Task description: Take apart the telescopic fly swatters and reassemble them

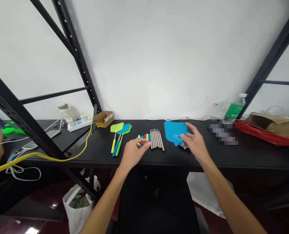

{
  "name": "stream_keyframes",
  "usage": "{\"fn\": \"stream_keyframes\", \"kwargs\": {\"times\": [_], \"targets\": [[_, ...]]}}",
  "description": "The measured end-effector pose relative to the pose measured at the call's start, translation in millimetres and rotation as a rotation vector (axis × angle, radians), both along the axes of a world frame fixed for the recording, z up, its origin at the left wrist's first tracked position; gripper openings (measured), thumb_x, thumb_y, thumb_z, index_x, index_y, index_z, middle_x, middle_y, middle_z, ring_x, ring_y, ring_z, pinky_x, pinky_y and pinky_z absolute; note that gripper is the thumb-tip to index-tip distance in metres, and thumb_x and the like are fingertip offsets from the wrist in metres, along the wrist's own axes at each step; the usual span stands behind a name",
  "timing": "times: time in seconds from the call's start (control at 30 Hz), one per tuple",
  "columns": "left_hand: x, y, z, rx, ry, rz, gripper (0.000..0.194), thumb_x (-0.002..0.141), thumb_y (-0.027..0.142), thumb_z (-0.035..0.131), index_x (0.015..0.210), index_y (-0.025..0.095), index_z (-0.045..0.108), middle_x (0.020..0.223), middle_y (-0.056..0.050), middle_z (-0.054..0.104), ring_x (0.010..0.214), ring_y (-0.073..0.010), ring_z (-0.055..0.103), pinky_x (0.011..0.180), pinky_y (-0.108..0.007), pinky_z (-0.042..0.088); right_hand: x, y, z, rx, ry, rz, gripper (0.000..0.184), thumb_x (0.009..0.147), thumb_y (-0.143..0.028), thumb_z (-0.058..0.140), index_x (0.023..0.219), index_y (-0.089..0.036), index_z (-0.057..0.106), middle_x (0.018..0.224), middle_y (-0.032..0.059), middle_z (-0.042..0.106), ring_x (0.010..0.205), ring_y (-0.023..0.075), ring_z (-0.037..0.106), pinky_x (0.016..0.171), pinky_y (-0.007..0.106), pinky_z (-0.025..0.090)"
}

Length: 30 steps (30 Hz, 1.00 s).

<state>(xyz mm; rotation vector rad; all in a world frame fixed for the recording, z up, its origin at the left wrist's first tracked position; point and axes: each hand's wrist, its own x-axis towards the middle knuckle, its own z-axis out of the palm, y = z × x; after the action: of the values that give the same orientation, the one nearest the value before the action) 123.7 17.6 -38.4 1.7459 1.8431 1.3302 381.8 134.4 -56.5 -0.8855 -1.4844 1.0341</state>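
While left hand curls, right hand spreads open.

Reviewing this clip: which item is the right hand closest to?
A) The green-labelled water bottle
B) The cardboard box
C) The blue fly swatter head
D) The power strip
C. The right hand is spread over the edge of the blue fly swatter head, nearer to it than to any other option.

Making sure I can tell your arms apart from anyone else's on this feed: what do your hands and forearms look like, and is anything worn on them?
Your left hand and right hand are bare, with no gloves. Your left forearm and right forearm show no sleeve, watch, band or cable.
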Motion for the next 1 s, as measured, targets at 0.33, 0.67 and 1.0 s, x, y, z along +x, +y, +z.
{"fn": "stream_keyframes", "kwargs": {"times": [0.33,0.67,1.0], "targets": [[-94,0,-23.5,-0.437,0.535,0.629,0.035,0.085,0.052,0.058,0.1,0.021,0.068,0.11,-0.015,0.066,0.104,-0.0371,0.062,0.078,-0.042,0.049,70,52,-21.9,0.154,-0.692,-0.44,0.04,0.084,-0.043,0.052,0.11,-0.02,0.071,0.065,0.0031,0.062,0.062,0.0217,0.059,0.065,0.034,0.042],[-87,4,-23.0,-0.502,0.657,0.591,0.03,0.089,0.043,0.053,0.093,0.02,0.072,0.108,-0.014,0.064,0.107,-0.0372,0.061,0.078,-0.043,0.051,57,41,-17.5,-0.057,-1.062,-0.465,0.051,0.088,-0.058,0.045,0.123,-0.027,0.065,0.102,0.0112,0.071,0.09,0.0336,0.066,0.07,0.039,0.044],[-62,-3,4.4,-0.344,0.573,0.557,0.03,0.097,0.038,0.037,0.095,0.02,0.061,0.089,-0.012,0.069,0.086,-0.0337,0.067,0.069,-0.037,0.044,50,22,6.1,0.086,-0.829,-0.584,0.043,0.089,-0.053,0.051,0.115,-0.024,0.069,0.083,0.0084,0.07,0.08,0.0289,0.065,0.072,0.038,0.044]]}}
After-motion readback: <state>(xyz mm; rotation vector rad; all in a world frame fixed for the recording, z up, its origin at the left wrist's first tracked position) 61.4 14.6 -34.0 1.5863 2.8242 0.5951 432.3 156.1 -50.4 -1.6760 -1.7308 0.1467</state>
